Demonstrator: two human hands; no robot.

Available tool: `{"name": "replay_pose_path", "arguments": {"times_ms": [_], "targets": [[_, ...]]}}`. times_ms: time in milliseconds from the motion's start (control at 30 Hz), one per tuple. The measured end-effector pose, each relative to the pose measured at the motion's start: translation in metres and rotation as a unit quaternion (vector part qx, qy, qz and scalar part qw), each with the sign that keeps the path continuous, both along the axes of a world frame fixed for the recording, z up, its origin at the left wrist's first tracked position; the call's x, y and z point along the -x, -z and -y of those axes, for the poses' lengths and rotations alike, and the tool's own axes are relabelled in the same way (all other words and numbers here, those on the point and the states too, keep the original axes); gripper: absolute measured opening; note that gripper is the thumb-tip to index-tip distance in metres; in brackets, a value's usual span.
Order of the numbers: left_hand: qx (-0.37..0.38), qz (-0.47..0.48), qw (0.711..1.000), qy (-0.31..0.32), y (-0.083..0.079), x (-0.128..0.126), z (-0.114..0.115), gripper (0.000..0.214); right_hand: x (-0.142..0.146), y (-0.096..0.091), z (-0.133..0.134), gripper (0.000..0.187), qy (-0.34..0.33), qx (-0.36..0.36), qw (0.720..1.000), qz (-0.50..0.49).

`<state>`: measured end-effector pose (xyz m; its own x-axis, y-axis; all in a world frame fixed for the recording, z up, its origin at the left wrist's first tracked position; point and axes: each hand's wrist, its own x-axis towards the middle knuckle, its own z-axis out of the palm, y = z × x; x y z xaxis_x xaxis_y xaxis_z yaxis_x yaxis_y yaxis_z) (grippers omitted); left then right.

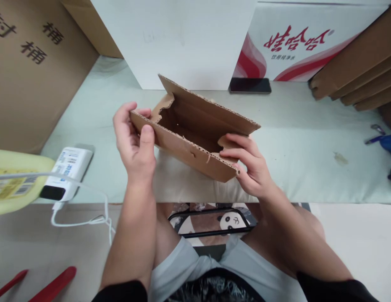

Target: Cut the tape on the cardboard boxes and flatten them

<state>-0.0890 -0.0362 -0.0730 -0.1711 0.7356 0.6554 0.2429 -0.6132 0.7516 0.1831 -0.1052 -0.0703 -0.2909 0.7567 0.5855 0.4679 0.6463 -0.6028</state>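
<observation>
Between my two hands is a small brown cardboard box, tilted, with its top flaps standing up and its inside in view. My left hand pinches the left end of the near flap, thumb on the outer face and fingers behind it. At the opposite end, my right hand grips the corner, with its fingers over the small end flap and its thumb side low near the near flap's edge. The box's bottom is dark and mostly hidden.
A white box stands at the back, with a phone beside it. Folded cardboard leans at right. On the left are a large carton, a white power bank with a cable, and a yellow bottle.
</observation>
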Motion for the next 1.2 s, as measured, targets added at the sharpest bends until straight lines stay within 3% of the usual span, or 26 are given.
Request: {"name": "replay_pose_path", "arguments": {"times_ms": [167,233,300,467,533,600,700,800,1033,1200], "targets": [[0.03,-0.115,0.992,-0.043,0.009,0.007,-0.001,0.062,0.003,-0.006,0.003,0.015,-0.039,-0.006,0.999,-0.036],[0.024,-0.151,0.986,-0.064,0.01,0.01,-0.001,0.056,0.003,-0.01,0.007,0.005,-0.07,0.012,0.995,-0.075],[0.005,-0.154,0.986,-0.062,0.009,0.012,-0.001,0.054,0.003,-0.013,0.012,0.009,-0.082,0.028,0.986,-0.14],[0.065,-0.104,0.992,-0.014,0.006,0.004,0.003,0.061,0.004,-0.009,0.013,0.007,0.03,-0.069,0.942,-0.328],[0.072,-0.098,0.993,-0.001,0.004,-0.001,0.005,0.059,0.003,-0.008,0.012,0.02,0.03,-0.032,0.956,-0.291],[0.058,-0.101,0.993,0.012,0.003,-0.004,0.005,0.057,0.001,-0.006,0.012,0.029,-0.017,0.029,0.982,-0.188],[0.029,-0.127,0.991,0.017,-0.001,-0.005,0.005,0.05,-0.002,-0.004,0.015,0.03,-0.067,0.06,0.992,-0.091],[0.047,-0.147,0.988,0.011,-0.006,-0.005,0.006,0.038,-0.004,-0.002,0.015,0.032,-0.059,0.052,0.993,-0.085],[0.069,-0.168,0.983,0.018,-0.007,-0.003,0.007,0.029,0.001,-0.002,0.013,0.017,-0.042,0.031,0.995,-0.086],[0.076,-0.161,0.984,-0.009,-0.004,-0.004,0.006,0.026,0.001,0.009,0.013,0.033,-0.012,0.038,0.992,-0.119]]}}
